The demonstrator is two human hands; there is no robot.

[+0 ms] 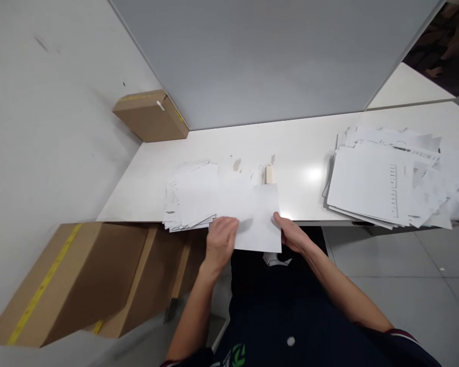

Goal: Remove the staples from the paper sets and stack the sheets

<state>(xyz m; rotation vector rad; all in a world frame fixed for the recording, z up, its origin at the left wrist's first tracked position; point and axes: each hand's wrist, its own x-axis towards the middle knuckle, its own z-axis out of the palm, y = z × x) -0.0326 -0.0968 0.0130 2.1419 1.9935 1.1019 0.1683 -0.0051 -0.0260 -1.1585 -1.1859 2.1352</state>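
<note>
A white sheet of paper lies at the front edge of the white desk, partly hanging over it. My left hand grips the sheet's left edge, its fingers curled over the paper. At the right edge my right hand pinches the same sheet. Just left of the sheet lies a fanned stack of printed papers. A small cream stapler stands right behind the sheet.
A big loose pile of papers covers the desk's right end. One closed cardboard box sits in the back left corner; larger cardboard boxes stand on the floor at the left. A grey partition rises behind the desk.
</note>
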